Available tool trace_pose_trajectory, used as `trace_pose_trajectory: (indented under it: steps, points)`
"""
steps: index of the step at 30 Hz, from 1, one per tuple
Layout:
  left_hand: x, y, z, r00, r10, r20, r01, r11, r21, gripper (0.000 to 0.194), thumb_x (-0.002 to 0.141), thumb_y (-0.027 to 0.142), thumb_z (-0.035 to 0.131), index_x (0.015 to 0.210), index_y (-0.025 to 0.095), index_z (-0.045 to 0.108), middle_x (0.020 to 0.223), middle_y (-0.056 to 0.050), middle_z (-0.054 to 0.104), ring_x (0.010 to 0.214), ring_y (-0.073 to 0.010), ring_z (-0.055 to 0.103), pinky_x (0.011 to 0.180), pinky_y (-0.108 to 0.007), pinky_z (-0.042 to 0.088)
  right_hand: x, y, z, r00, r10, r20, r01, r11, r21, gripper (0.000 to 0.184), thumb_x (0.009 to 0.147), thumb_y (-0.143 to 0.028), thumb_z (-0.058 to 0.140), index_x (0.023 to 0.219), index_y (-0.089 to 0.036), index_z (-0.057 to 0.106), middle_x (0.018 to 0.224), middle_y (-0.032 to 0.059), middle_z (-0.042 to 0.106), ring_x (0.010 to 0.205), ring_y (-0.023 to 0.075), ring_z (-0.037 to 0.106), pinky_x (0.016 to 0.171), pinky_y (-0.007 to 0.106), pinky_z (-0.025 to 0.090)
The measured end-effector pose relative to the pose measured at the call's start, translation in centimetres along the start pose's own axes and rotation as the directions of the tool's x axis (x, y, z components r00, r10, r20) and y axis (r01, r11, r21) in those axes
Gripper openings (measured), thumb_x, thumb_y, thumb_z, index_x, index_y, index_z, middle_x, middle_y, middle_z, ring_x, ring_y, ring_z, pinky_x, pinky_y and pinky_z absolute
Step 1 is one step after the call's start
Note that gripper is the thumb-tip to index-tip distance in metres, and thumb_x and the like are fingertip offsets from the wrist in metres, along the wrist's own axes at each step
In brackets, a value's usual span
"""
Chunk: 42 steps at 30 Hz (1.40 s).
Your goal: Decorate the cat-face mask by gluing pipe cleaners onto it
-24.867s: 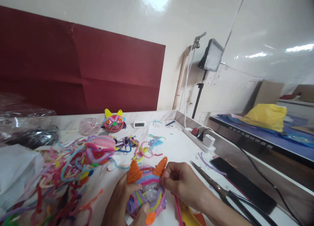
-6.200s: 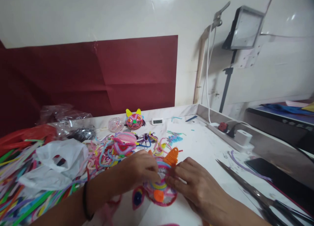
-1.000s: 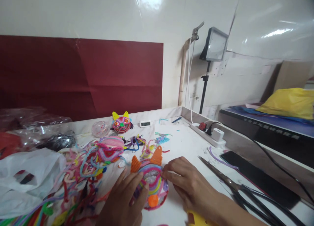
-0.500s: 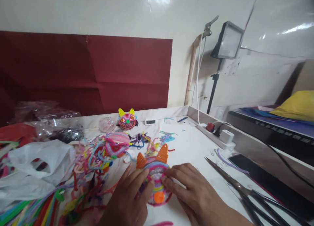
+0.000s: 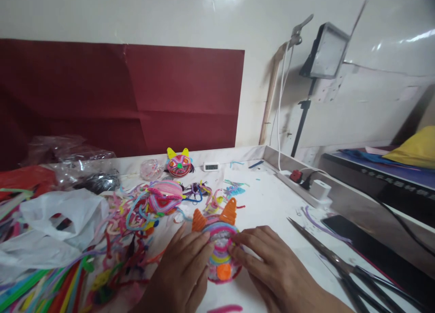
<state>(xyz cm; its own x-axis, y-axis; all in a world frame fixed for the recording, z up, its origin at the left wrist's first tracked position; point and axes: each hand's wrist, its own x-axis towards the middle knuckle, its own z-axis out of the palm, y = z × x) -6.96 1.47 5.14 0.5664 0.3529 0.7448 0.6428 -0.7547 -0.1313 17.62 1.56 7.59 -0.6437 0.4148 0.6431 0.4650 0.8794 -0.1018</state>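
Observation:
Between my hands at the front of the table is a round pipe-cleaner animal face (image 5: 222, 242), with coloured bands, two orange ears and an orange pompom near its lower edge. My left hand (image 5: 185, 263) is closed on its left side, fingertips at the inner bands. On the right side my right hand (image 5: 268, 261) grips the rim, thumb and fingers pressed to the bands. A pink pipe cleaner (image 5: 226, 309) lies at the near edge. Behind stands a finished-looking face with yellow ears (image 5: 179, 164), and left of it a pink striped round piece (image 5: 165, 196).
Scissors (image 5: 335, 258) and a black phone (image 5: 360, 240) lie at the right. A power strip (image 5: 306, 190) runs along the tray's right wall. Pipe cleaners (image 5: 57, 286) and a white plastic bag (image 5: 64, 222) crowd the left. A small digital clock (image 5: 211, 167) stands at the back.
The whole view has shifted slightly, so things appear a little further right. Both hands stay on the animal face, with only slight finger movement.

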Motion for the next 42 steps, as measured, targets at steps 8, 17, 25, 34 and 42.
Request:
trace_pose_trajectory:
  steps: [8, 17, 25, 34, 42]
  points:
    - [-0.2, 0.0, 0.5, 1.000, -0.009, -0.021, 0.009, 1.000, -0.011, 0.035, 0.092, 0.007, 0.047, 0.123, 0.013, 0.061, 0.123, -0.009, 0.071, 0.124, -0.0193, 0.059, 0.121, -0.042, 0.032, -0.3, 0.0, -0.1, 0.996, 0.072, -0.052, -0.070, 0.997, 0.036, 0.032, 0.095, -0.006, 0.045, 0.124, -0.014, 0.055, 0.112, 0.0140, 0.067, 0.095, 0.0236, 0.062, 0.078, 0.038, 0.052]
    - [-0.4, -0.9, 0.4, 0.999, 0.049, 0.008, -0.049, 0.998, -0.025, 0.031, 0.095, 0.009, 0.044, 0.120, 0.016, 0.062, 0.118, -0.008, 0.073, 0.119, -0.0178, 0.063, 0.121, -0.043, 0.033, 0.9, -0.9, 0.1, 0.989, 0.141, -0.051, -0.133, 0.983, 0.124, 0.019, 0.099, -0.015, 0.047, 0.111, -0.017, 0.062, 0.093, 0.0088, 0.064, 0.081, 0.0220, 0.058, 0.071, 0.035, 0.051]
    - [-0.1, -1.0, 0.6, 0.995, 0.074, -0.062, -0.076, 0.997, -0.024, 0.027, 0.096, 0.010, 0.043, 0.113, 0.016, 0.064, 0.111, -0.007, 0.075, 0.113, -0.0154, 0.066, 0.121, -0.040, 0.030, 2.0, -1.2, 1.1, 0.984, 0.176, -0.036, -0.172, 0.980, 0.103, 0.018, 0.097, -0.013, 0.046, 0.098, -0.017, 0.063, 0.083, 0.0074, 0.062, 0.074, 0.0215, 0.057, 0.066, 0.033, 0.048]
    - [1.0, -1.1, 0.1, 0.994, 0.032, -0.108, -0.039, 0.997, -0.061, 0.031, 0.101, 0.012, 0.037, 0.106, 0.017, 0.067, 0.103, -0.005, 0.077, 0.106, -0.0124, 0.067, 0.119, -0.035, 0.034, 1.5, -0.8, 0.6, 0.939, 0.343, 0.011, -0.336, 0.911, 0.240, 0.014, 0.093, -0.010, 0.049, 0.097, -0.019, 0.059, 0.088, 0.0064, 0.060, 0.080, 0.0213, 0.057, 0.066, 0.032, 0.047]
    - [2.8, -0.9, -1.3, 0.997, 0.066, -0.036, -0.066, 0.998, -0.009, 0.029, 0.098, 0.010, 0.041, 0.112, 0.017, 0.065, 0.103, -0.002, 0.077, 0.104, -0.0104, 0.068, 0.118, -0.029, 0.032, 1.4, -0.6, 0.4, 0.936, 0.352, 0.015, -0.342, 0.898, 0.276, 0.014, 0.095, -0.011, 0.049, 0.100, -0.019, 0.059, 0.092, 0.0077, 0.061, 0.084, 0.0225, 0.059, 0.070, 0.034, 0.049]
